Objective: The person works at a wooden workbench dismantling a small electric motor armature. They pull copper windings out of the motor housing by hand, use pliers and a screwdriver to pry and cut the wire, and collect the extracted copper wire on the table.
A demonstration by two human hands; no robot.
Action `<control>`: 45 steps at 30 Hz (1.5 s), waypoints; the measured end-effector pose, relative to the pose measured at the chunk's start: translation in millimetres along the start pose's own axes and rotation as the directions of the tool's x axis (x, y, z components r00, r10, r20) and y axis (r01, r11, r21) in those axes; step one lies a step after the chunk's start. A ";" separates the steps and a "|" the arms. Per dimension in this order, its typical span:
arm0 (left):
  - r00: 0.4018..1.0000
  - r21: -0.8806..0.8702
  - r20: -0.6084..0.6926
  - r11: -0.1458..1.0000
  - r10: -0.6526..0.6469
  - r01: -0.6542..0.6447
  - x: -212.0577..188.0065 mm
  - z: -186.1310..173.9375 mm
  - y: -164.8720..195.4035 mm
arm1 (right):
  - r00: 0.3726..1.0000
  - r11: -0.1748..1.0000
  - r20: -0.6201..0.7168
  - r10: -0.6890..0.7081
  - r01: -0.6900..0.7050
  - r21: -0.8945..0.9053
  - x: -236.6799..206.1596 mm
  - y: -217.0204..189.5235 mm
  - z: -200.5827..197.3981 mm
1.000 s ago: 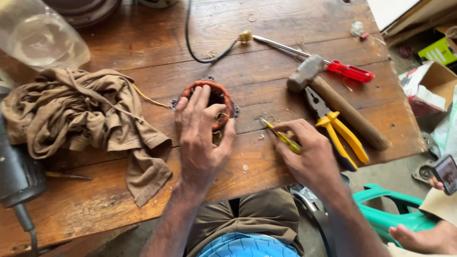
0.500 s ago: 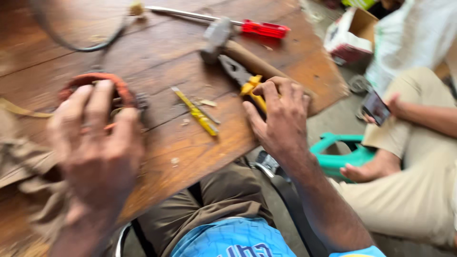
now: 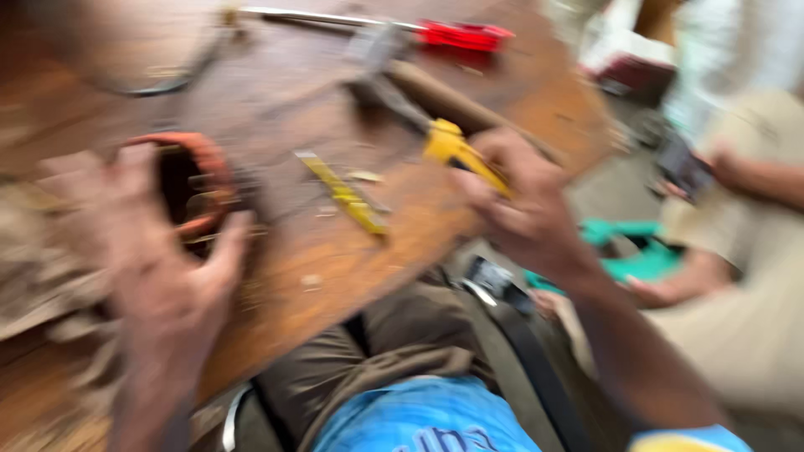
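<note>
A red-handled screwdriver (image 3: 435, 32) lies at the far edge of the wooden table (image 3: 335, 251), with a hammer (image 3: 419, 79) just beside it. A black cable (image 3: 167, 79) curves nearby. Another person's hand holds a phone (image 3: 682, 167) off the table's right side.

Heavy blur across the whole view. At the upper right of the frame, past the far corner of the counter (image 3: 536, 125), sat a box-like package (image 3: 628, 71), dark red below and pale on top, too smeared to make out further. Right of it, at mid height, another person's hand (image 3: 733, 163) held a small dark phone (image 3: 682, 167), its screen dim and unreadable.
</note>
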State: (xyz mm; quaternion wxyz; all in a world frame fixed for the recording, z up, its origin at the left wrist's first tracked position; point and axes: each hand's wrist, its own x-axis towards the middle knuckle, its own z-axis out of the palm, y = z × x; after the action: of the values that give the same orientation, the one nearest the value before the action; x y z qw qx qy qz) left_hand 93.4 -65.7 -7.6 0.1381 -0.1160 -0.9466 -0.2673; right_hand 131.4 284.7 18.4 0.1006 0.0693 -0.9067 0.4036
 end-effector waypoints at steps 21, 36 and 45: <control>0.992 -0.151 -0.026 0.980 0.123 -0.126 25.2 -10.0 -42.3 | 0.281 0.299 0.860 0.426 -0.941 0.159 24.6 -63.7 65.6; 0.983 -0.013 -0.181 1.000 -0.021 0.019 9.2 3.7 -12.4 | 0.333 0.182 0.825 0.457 -0.943 0.279 11.5 -74.6 78.3; 0.998 0.122 -0.060 0.992 0.022 -0.015 26.1 -6.0 -16.7 | 0.364 0.150 0.797 0.481 -0.930 0.334 6.2 -78.3 86.8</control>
State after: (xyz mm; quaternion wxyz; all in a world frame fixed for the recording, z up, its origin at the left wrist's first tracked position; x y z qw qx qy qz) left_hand 65.3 -79.0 -2.2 0.1763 -0.1078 -0.9553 -0.2113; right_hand 130.6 167.6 19.3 -0.3997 -0.2515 -0.5350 0.7006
